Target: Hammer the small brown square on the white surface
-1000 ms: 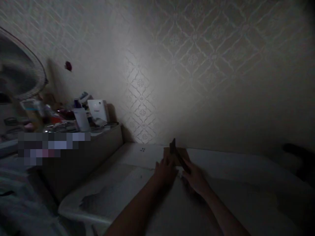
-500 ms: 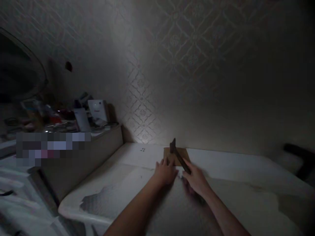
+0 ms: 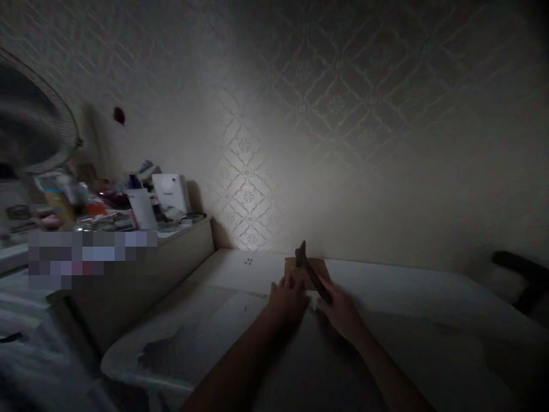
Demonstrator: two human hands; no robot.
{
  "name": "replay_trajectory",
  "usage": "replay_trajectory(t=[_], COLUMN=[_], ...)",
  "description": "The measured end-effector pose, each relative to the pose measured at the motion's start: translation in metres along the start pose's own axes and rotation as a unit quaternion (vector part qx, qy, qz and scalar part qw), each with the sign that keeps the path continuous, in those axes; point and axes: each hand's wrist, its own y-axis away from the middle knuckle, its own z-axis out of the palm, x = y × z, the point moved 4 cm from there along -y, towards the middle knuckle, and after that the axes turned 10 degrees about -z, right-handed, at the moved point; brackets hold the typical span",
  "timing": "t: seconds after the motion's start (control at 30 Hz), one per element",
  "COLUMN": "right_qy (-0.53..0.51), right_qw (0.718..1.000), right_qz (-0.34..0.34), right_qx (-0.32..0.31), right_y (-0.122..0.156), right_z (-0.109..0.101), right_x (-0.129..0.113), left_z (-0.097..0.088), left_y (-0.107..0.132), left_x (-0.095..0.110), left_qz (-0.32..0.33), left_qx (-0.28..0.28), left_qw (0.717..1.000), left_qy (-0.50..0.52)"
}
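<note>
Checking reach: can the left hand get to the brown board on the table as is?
Probably yes. The left hand already lies at the near edge of the brown board, nothing between them; the right hand holds a dark tool over it.

Brighter wall (image 3: 266, 171), hands (image 3: 315, 306) unmoved.

Very dim, grainy frame; one soft light patch on the wall (image 3: 249, 194) behind the tabletop (image 3: 407, 292), corners fall to black, left edge blurred, wide-angle bending.
</note>
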Motion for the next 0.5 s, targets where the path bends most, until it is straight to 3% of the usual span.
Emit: replay_trajectory(t=[0.5], right_qy=[0.001], right_qw=[1.000], right_qz=[-0.005], right_qx=[0.003], right_y=[0.0001], right_z=[0.0012], right_x=[0.0016], left_z=[-0.0001], left_y=[0.0003], left_x=[-0.0001], left_qz=[0.006], left_qx=[0.011], left_qw=[1.000], left_qy=[-0.004])
